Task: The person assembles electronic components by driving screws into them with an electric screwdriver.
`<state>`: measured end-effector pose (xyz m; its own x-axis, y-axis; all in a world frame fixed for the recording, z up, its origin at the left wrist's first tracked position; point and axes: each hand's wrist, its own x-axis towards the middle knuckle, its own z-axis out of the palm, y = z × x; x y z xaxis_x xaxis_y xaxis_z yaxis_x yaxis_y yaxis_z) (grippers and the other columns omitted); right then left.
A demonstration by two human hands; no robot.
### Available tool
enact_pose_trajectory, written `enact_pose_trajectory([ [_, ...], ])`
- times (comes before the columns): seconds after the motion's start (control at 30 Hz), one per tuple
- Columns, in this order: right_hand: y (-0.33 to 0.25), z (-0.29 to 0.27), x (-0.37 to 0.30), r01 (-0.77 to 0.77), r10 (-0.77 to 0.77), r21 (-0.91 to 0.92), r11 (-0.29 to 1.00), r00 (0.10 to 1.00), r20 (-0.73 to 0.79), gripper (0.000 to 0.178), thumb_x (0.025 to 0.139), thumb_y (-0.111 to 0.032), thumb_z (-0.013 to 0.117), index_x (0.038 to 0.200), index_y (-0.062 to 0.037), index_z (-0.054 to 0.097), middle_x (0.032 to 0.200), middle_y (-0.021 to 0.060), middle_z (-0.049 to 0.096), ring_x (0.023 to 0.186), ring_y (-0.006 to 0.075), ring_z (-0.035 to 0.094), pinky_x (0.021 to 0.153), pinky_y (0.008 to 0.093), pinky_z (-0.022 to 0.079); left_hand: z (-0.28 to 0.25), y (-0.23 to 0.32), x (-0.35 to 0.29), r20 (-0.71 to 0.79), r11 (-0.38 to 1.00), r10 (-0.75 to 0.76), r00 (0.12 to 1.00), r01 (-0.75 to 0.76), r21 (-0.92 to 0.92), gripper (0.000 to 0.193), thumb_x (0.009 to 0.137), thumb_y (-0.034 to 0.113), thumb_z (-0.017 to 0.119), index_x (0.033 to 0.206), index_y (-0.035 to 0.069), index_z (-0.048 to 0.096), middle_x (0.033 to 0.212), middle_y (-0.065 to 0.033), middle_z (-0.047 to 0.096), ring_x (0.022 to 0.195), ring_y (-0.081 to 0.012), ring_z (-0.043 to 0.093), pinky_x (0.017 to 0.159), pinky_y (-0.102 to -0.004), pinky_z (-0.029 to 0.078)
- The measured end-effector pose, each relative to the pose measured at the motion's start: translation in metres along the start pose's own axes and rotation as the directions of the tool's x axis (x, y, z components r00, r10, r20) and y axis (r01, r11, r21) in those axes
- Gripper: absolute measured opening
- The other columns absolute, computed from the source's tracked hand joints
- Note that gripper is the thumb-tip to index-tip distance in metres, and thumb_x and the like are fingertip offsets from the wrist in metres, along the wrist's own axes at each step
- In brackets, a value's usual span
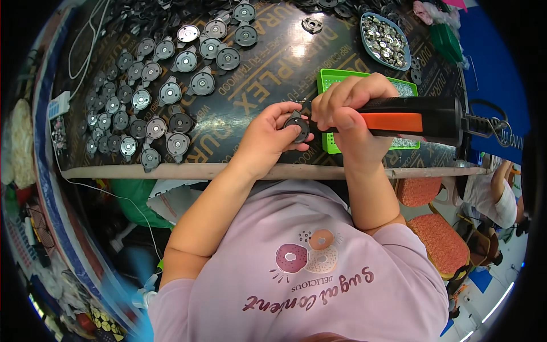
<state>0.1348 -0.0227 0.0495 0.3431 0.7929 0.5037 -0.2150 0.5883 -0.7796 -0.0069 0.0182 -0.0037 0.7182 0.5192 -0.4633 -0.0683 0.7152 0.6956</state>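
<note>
Between the fingers and thumb of my left hand (272,137) is a round dark part (296,129) with a small tab, held over the table's near side. My right hand (356,111) is wrapped round a black and orange electric screwdriver (421,121), which lies level and has a coiled hanger at its right end. Its front end is hidden by my fingers, close to the round part; I cannot tell whether they touch. Beneath my right hand sits a bright green tray (332,142) with small shiny pieces in it.
Many similar round parts (171,91) are spread over the left of the dark table (228,154). A blue bowl (364,43) of small metal pieces stands at the back right, near a green container (446,43). A white cable (85,62) runs along the left. Orange chairs (436,239) stand at right.
</note>
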Motion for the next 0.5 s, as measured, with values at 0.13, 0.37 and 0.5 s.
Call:
enact_pose_trajectory([
  [0.13, 0.0019, 0.0004, 0.0000, -0.012, 0.012, -0.043, 0.999, 1.000, -0.002, 0.031, 0.072, 0.012, 0.070, 0.083, -0.0035, 0.045, 0.068, 0.0070, 0.057, 0.059, 0.0103, 0.056, 0.055, 0.0232, 0.049, -0.0015, -0.0008, 0.0011, 0.005, 0.999, -0.016, 1.000, 0.016, 0.036, 0.040, 0.088, -0.002, 0.053, 0.126, -0.002, 0.041, 0.107, -0.0126, 0.059, 0.088, -0.0193, 0.065, 0.071, -0.0270, 0.058],
  [0.37, 0.0037, 0.0036, 0.0004, -0.040, 0.040, -0.019, 0.999, 0.999, 0.010, 0.030, 0.073, 0.008, 0.071, 0.081, -0.0041, 0.045, 0.066, 0.0067, 0.057, 0.057, 0.0096, 0.055, 0.053, 0.0213, 0.047, -0.0011, -0.0013, 0.0012, 0.008, 0.999, 0.001, 1.000, -0.001, 0.049, 0.038, 0.088, -0.002, 0.052, 0.125, -0.003, 0.042, 0.105, -0.0126, 0.061, 0.087, -0.0187, 0.065, 0.070, -0.0269, 0.058],
  [0.5, 0.0050, 0.0069, -0.0002, -0.026, 0.030, -0.138, 0.990, 0.999, 0.031, 0.030, 0.071, 0.007, 0.071, 0.081, -0.0044, 0.045, 0.065, 0.0064, 0.057, 0.056, 0.0090, 0.055, 0.053, 0.0212, 0.045, 0.0001, 0.0018, -0.0004, 0.021, 0.998, 0.009, 1.000, -0.010, 0.067, 0.036, 0.089, -0.002, 0.051, 0.124, -0.003, 0.043, 0.105, -0.0126, 0.061, 0.087, -0.0180, 0.065, 0.070, -0.0267, 0.058],
])
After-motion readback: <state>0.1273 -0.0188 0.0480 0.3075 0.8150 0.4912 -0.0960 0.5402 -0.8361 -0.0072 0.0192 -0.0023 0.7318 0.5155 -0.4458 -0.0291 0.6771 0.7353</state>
